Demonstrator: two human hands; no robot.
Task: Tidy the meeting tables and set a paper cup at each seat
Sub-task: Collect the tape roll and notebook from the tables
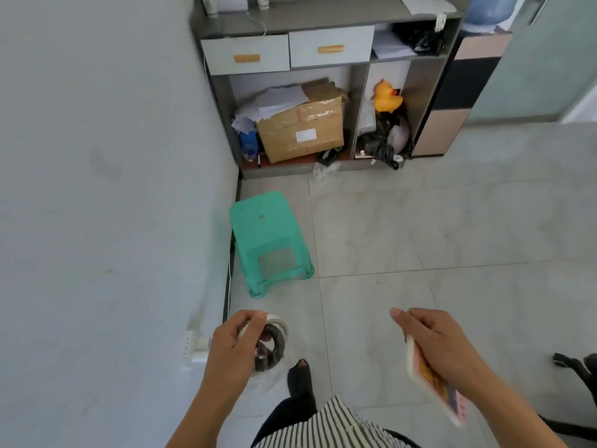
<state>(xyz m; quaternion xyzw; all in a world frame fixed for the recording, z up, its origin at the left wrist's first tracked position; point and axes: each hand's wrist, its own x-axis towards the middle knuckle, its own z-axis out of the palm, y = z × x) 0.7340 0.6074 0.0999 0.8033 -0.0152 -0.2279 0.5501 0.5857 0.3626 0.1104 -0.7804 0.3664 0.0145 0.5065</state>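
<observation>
My left hand [233, 342] is closed around rolls of tape [273, 342]: a white roll on the outside and a dark one inside it. My right hand [434, 339] grips a flat pink and orange booklet-like item [434, 383] with a white edge, its lower end pointing down to the right. Both hands hang over the tiled floor [420, 227] near the bottom of the view. No paper cup and no meeting table is in sight.
A green plastic stool [269, 237] stands by the white wall [97, 189]. Ahead is a grey shelf unit [323, 17] holding a cardboard box [302, 127], papers, black bags and a yellow duck toy [386, 98]. A power strip [187, 347] lies lower left; chair castors [568, 362] show lower right.
</observation>
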